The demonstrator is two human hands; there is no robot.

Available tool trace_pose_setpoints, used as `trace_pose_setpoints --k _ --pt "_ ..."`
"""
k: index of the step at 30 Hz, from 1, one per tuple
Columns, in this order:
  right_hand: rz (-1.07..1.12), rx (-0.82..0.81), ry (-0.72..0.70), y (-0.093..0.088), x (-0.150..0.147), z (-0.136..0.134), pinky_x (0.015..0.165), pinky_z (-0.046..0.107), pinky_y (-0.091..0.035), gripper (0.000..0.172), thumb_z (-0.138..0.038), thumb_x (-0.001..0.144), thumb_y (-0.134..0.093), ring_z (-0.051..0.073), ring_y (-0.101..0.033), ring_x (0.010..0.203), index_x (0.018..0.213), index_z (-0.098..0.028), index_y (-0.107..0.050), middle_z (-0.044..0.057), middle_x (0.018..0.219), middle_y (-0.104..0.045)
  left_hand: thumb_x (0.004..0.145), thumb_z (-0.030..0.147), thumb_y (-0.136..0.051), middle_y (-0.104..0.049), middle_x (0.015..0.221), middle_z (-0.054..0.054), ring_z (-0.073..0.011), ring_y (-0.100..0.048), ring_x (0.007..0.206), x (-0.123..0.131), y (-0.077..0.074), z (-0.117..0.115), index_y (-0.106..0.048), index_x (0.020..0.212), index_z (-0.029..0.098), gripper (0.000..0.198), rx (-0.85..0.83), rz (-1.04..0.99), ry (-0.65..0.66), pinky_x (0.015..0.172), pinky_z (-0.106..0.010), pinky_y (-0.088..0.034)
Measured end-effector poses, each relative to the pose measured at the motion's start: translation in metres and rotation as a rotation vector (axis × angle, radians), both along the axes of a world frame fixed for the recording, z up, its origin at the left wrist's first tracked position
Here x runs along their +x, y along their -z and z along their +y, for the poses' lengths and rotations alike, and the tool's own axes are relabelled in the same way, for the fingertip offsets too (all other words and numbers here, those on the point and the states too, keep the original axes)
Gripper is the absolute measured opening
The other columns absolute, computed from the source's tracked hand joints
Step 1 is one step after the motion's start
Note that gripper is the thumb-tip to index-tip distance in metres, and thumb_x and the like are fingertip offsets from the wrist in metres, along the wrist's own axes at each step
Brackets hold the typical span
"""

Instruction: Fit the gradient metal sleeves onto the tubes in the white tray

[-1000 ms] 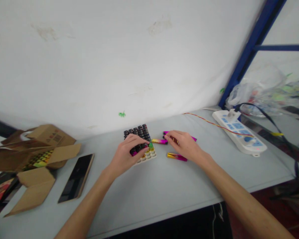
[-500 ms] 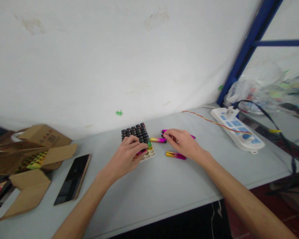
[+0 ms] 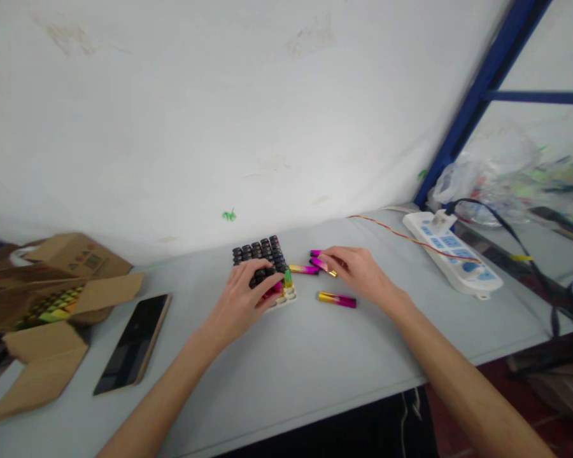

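Note:
A white tray (image 3: 290, 296) holds rows of black-topped tubes (image 3: 267, 249), and its near right corner shows bare slots. My left hand (image 3: 241, 289) is over the tray's near left side, fingers curled around a magenta tube (image 3: 275, 289) that stands at the tray; its lower end is hidden. A green-and-yellow tube (image 3: 287, 278) is just right of it. My right hand (image 3: 358, 267) pinches a magenta-and-yellow tube (image 3: 323, 264) low over the table. Beside it lie another yellow-and-magenta tube (image 3: 304, 270), a gold-and-purple tube (image 3: 337, 299) and a partly covered magenta tube (image 3: 315, 253).
A phone (image 3: 132, 343) lies on the grey table (image 3: 277, 369) at left, near an open cardboard box (image 3: 83, 257) with yellow-green tubes inside. At right are a white power strip (image 3: 451, 254) with plugs and a red-yellow wire (image 3: 391, 231). Behind stands a white wall.
My right hand has drawn a magenta-and-yellow tube into a pinch and turned it. The left hand's fingers have shifted slightly at the tray, and the magenta tube there looks more upright.

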State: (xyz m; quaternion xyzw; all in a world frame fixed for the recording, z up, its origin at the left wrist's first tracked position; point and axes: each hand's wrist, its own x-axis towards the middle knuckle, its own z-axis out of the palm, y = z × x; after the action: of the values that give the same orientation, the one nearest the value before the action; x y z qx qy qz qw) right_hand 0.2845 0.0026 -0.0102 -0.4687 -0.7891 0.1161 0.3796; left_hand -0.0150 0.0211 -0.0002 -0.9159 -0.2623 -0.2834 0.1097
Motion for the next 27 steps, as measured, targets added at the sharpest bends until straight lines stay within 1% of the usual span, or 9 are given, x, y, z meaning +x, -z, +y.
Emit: trace_pose_setpoints --k 4,8,11,13,15,17,21,24,27 --pt "0.026 -0.037 0.076 -0.003 0.009 0.001 0.06 0.027 -0.047 0.043 -0.049 0.106 -0.051 0.015 -0.063 0.054 0.086 -0.02 -0.075 0.002 0.065 -0.072 0.091 0.02 -0.074 -0.061 0.128 -0.014 -0.0286 -0.06 0.118 -0.006 0.005 -0.001 -0.058 0.138 0.025 0.05 -0.009 -0.047 0.018 0.104 -0.049 -0.052" --pt "0.021 -0.046 0.212 -0.009 0.02 -0.004 0.055 0.026 -0.043 0.05 -0.053 0.101 -0.059 0.013 -0.054 0.042 0.063 -0.021 -0.063 -0.003 0.045 -0.057 0.089 0.017 -0.073 -0.062 0.125 -0.014 -0.0286 -0.06 0.117 -0.01 0.005 -0.009 -0.056 0.137 0.023 0.052 -0.027 -0.181 0.008 0.105 -0.049 -0.052" --pt "-0.049 -0.093 0.104 -0.008 0.026 -0.02 0.06 0.028 -0.05 0.039 -0.042 0.107 -0.049 0.014 -0.063 0.055 0.083 -0.021 -0.07 0.002 0.071 -0.071 0.086 0.013 -0.072 -0.063 0.121 -0.013 -0.0286 -0.061 0.115 -0.008 0.004 -0.018 -0.06 0.13 0.022 0.046 0.001 -0.295 -0.004 0.102 -0.049 -0.053" --pt "-0.105 -0.144 -0.026 -0.001 0.027 -0.036 0.074 0.031 -0.058 0.029 -0.034 0.109 -0.045 0.019 -0.072 0.086 0.114 -0.023 -0.071 0.01 0.114 -0.073 0.084 0.009 -0.071 -0.065 0.113 -0.012 -0.0269 -0.062 0.107 -0.005 0.002 -0.025 -0.063 0.121 0.021 0.039 0.019 -0.366 0.0 0.096 -0.046 -0.054" --pt "-0.161 -0.153 -0.015 0.01 0.028 -0.052 0.094 0.041 -0.058 0.028 -0.031 0.106 -0.052 0.024 -0.069 0.111 0.129 -0.026 -0.065 0.011 0.127 -0.068 0.083 0.007 -0.069 -0.066 0.1 -0.009 -0.0236 -0.062 0.095 -0.001 0.0 -0.033 -0.063 0.109 0.02 0.03 0.009 -0.42 0.024 0.088 -0.042 -0.054" --pt "-0.203 -0.162 0.031 0.022 0.027 -0.063 0.104 0.048 -0.055 0.028 -0.035 0.102 -0.06 0.028 -0.066 0.116 0.128 -0.026 -0.066 0.012 0.124 -0.067 0.084 0.006 -0.067 -0.065 0.09 -0.006 -0.0209 -0.06 0.085 0.004 0.0 -0.04 -0.062 0.101 0.021 0.023 -0.037 -0.446 0.081 0.08 -0.038 -0.054" --pt "-0.202 -0.209 0.03 0.031 0.026 -0.069 0.101 0.048 -0.056 0.02 -0.039 0.102 -0.062 0.028 -0.066 0.11 0.111 -0.023 -0.07 0.011 0.116 -0.067 0.09 0.007 -0.059 -0.062 0.075 -0.003 -0.0176 -0.056 0.073 0.014 0.005 -0.051 -0.06 0.093 0.019 0.013 -0.179 -0.424 0.156 0.072 -0.032 -0.051" --pt "-0.144 -0.283 -0.045 0.02 0.021 -0.066 0.094 0.042 -0.056 0.021 -0.039 0.104 -0.059 0.025 -0.068 0.102 0.11 -0.023 -0.07 0.009 0.111 -0.071 0.097 0.012 -0.055 -0.061 0.073 -0.001 -0.0152 -0.057 0.07 0.019 0.013 -0.054 -0.061 0.089 0.018 0.012 -0.335 -0.402 0.132 0.07 -0.029 -0.049" --pt "-0.043 -0.358 -0.121 0.003 0.008 -0.061 0.083 0.036 -0.056 0.023 -0.041 0.102 -0.063 0.022 -0.069 0.091 0.114 -0.024 -0.072 0.007 0.106 -0.075 0.102 0.027 -0.057 -0.069 0.086 -0.003 -0.0141 -0.062 0.075 0.019 0.02 -0.053 -0.065 0.101 0.017 0.013 -0.588 -0.38 0.066 0.072 -0.026 -0.05"
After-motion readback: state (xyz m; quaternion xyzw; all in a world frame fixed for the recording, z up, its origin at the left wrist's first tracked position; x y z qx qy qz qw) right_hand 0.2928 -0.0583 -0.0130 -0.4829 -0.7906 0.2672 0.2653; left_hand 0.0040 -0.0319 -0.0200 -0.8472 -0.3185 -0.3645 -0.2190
